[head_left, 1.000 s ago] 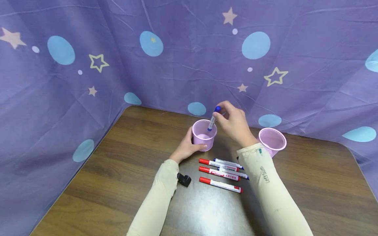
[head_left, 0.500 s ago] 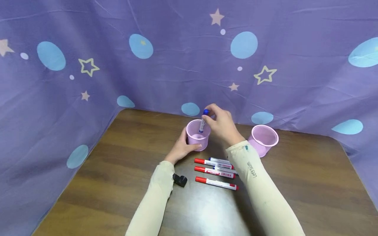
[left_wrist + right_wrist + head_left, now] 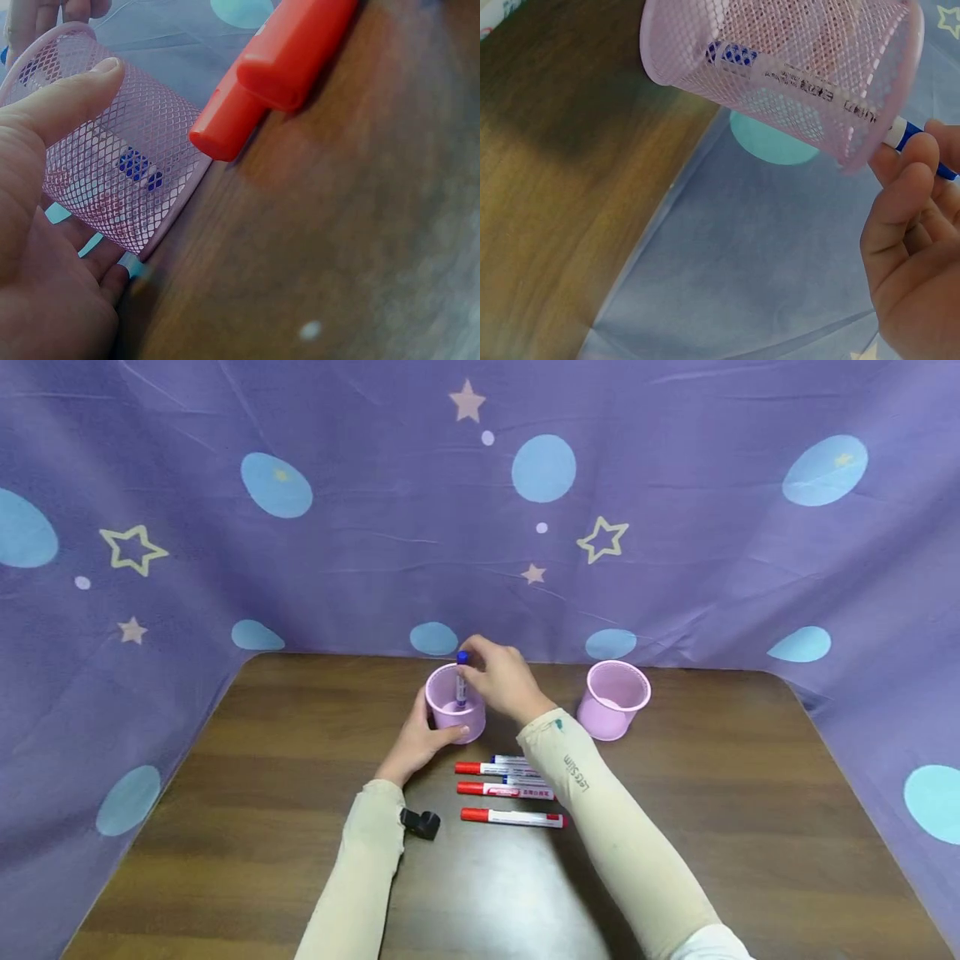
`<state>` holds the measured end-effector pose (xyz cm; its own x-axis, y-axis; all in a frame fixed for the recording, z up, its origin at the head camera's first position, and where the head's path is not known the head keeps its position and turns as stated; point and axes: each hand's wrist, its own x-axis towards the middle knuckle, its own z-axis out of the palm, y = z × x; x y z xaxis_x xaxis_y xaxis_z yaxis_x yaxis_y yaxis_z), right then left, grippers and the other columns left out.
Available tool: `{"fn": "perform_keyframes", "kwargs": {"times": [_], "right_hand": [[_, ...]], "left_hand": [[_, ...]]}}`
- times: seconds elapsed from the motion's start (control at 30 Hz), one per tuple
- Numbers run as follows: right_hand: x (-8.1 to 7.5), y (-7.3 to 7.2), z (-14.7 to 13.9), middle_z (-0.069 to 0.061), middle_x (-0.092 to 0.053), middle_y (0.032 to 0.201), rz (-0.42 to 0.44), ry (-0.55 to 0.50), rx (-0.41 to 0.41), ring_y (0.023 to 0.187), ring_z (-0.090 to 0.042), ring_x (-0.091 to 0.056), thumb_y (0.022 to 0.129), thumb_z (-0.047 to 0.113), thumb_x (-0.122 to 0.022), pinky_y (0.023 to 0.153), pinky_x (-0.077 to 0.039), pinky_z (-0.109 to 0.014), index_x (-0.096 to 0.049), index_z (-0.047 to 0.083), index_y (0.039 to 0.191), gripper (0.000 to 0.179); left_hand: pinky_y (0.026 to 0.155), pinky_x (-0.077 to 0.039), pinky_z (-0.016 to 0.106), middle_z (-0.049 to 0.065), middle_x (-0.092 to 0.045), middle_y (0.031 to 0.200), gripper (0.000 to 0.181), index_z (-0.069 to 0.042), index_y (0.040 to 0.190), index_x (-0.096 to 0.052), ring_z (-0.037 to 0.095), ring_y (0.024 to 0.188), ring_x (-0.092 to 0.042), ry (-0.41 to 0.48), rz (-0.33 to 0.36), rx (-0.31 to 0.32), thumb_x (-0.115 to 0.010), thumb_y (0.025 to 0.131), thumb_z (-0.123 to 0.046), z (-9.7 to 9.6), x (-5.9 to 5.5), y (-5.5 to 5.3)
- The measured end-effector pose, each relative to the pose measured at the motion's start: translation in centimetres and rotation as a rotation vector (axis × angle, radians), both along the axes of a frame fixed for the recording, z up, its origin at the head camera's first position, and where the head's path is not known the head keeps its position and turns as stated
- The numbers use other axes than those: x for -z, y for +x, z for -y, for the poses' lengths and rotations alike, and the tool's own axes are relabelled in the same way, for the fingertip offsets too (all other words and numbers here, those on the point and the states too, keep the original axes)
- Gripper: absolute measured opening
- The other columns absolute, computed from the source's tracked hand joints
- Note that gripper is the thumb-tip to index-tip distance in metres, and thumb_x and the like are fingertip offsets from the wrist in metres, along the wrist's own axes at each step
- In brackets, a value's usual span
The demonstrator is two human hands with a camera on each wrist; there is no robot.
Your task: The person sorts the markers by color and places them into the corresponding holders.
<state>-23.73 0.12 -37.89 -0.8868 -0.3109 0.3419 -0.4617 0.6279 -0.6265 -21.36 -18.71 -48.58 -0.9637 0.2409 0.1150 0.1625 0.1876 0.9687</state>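
My left hand (image 3: 416, 739) grips a pink mesh pen cup (image 3: 459, 723) from its left side, thumb across the front. In the left wrist view the thumb (image 3: 79, 101) lies on the mesh wall, with fingers behind. A blue-capped whiteboard marker (image 3: 461, 687) stands inside this cup, held near its top by my right hand (image 3: 508, 683). Through the mesh in the right wrist view, the lower end of the marker (image 3: 802, 84) shows close to the cup's base. Finger and thumb of the right hand (image 3: 915, 232) pinch it just outside the rim.
A second pink cup (image 3: 609, 714) stands to the right. Several markers lie in front of the held cup, red-capped ones such as the nearest red marker (image 3: 513, 817) and blue ones partly under the right sleeve (image 3: 607, 818). A purple curtain (image 3: 375, 593) hangs behind the table (image 3: 247, 827).
The right hand has lowered the marker deeper into the held cup. The whole scene has shifted left in the head view as the camera turned. The left hand keeps its grip.
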Motion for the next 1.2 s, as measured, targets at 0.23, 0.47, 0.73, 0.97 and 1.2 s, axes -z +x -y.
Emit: {"fn": "perform_keyframes", "kwargs": {"times": [0.23,0.47,0.73,0.97,1.2], "right_hand": [[-0.1,-1.1,1.8,-0.001,-0.072,0.095,-0.001,0.023,-0.015,0.086,-0.017,-0.065,0.095,0.02,-0.072,0.076,-0.052,-0.035,-0.068,0.012,0.111,0.018],[-0.2,-1.1,1.6,-0.001,-0.072,0.096,0.025,0.064,0.011,0.088,-0.017,-0.066,0.095,0.023,-0.072,0.078,-0.053,-0.036,-0.067,0.014,0.113,0.02],[-0.2,-0.7,2.2,-0.002,-0.072,0.097,0.047,0.054,0.022,0.088,-0.016,-0.066,0.096,0.023,-0.07,0.078,-0.053,-0.034,-0.067,0.013,0.115,0.021],[-0.4,-0.7,2.2,-0.002,-0.072,0.099,0.051,0.062,0.029,0.09,-0.017,-0.066,0.096,0.025,-0.07,0.079,-0.053,-0.033,-0.067,0.013,0.117,0.024],[-0.2,-0.3,0.3,-0.002,-0.072,0.098,0.055,0.052,0.071,0.09,-0.018,-0.065,0.097,0.024,-0.07,0.08,-0.053,-0.035,-0.069,0.011,0.118,0.026]], "left_hand": [[0.116,-0.027,0.048,0.021,-0.037,0.151,0.098,-0.008,0.157,-0.021,0.036,0.138,-0.037,0.023,-0.011,-0.039,-0.082,0.081,-0.008,1.4,-0.2,-0.5],[0.118,-0.021,0.046,0.025,-0.034,0.153,0.097,-0.003,0.158,-0.018,0.037,0.141,-0.033,0.045,0.002,-0.05,-0.079,0.082,-0.006,0.6,-0.2,0.2],[0.117,-0.022,0.047,0.022,-0.036,0.153,0.097,-0.006,0.158,-0.019,0.035,0.14,-0.033,0.031,0.001,-0.052,-0.08,0.083,-0.009,1.2,0.4,0.5],[0.116,-0.025,0.049,0.024,-0.036,0.152,0.096,-0.004,0.157,-0.019,0.037,0.139,-0.035,0.031,-0.023,-0.043,-0.079,0.082,-0.007,1.4,0.5,0.4],[0.116,-0.025,0.049,0.023,-0.034,0.154,0.1,-0.008,0.159,-0.017,0.038,0.14,-0.035,0.023,0.02,0.016,-0.081,0.082,-0.004,-0.1,0.4,-0.2]]}}
